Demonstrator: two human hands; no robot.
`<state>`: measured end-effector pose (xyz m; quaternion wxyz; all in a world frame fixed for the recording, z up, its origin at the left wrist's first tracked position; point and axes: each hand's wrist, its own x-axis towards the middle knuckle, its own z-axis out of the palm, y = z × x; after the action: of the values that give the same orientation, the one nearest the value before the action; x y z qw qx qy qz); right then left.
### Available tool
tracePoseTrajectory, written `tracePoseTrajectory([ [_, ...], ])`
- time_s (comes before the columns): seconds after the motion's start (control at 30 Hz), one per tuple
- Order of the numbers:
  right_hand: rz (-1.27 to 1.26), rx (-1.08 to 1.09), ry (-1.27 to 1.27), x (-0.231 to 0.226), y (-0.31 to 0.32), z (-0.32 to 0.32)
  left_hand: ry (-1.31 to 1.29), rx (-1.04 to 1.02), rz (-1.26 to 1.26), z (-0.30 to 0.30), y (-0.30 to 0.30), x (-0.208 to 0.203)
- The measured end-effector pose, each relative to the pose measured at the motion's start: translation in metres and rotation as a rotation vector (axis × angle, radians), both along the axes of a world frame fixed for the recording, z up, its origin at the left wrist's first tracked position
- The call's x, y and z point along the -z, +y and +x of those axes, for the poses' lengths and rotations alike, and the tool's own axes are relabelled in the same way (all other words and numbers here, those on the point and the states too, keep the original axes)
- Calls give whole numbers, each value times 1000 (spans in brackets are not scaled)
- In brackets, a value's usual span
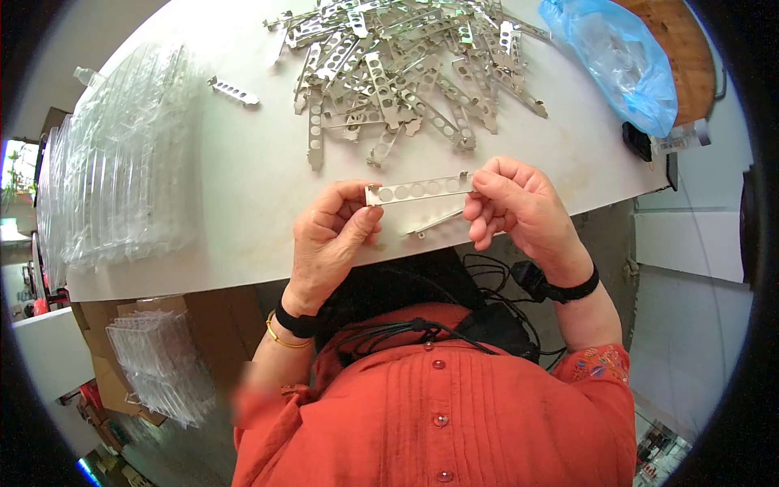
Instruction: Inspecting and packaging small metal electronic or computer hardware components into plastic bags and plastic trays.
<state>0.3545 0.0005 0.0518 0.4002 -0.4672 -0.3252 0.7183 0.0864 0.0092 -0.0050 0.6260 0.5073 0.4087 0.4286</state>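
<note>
1. The left hand [334,231] is pinching the left end of a metal strip [418,190] with closed fingers.
2. The right hand [515,203] is gripping the strip's right end, fingers closed.
3. The strip is lying level over the bench [243,170] edge.
4. A pile of metal strips [406,65] is sitting at twelve o'clock, clear trays [122,162] at nine, a blue bag [625,57] at two.

Both forearms come up from the bottom of the view, each with a black band at the wrist. The left hand [331,235] is curled, thumb and fingers pinched together. The right hand [515,203] is bent too, its fingertips seemingly pinched as well.
</note>
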Motion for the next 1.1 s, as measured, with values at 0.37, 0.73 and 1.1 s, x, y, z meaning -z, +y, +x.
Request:
tracePoseTrajectory([
  [0.37,5,-12,-2,2,0,1,-25,-1,-8,0,0,3],
  [0.73,33,-2,-18,2,-1,0,-16,3,-7,-1,-1,2],
  [1.1,284,72,-199,-10,-10,-4,-96,39,-15,1,-7,-13],
])
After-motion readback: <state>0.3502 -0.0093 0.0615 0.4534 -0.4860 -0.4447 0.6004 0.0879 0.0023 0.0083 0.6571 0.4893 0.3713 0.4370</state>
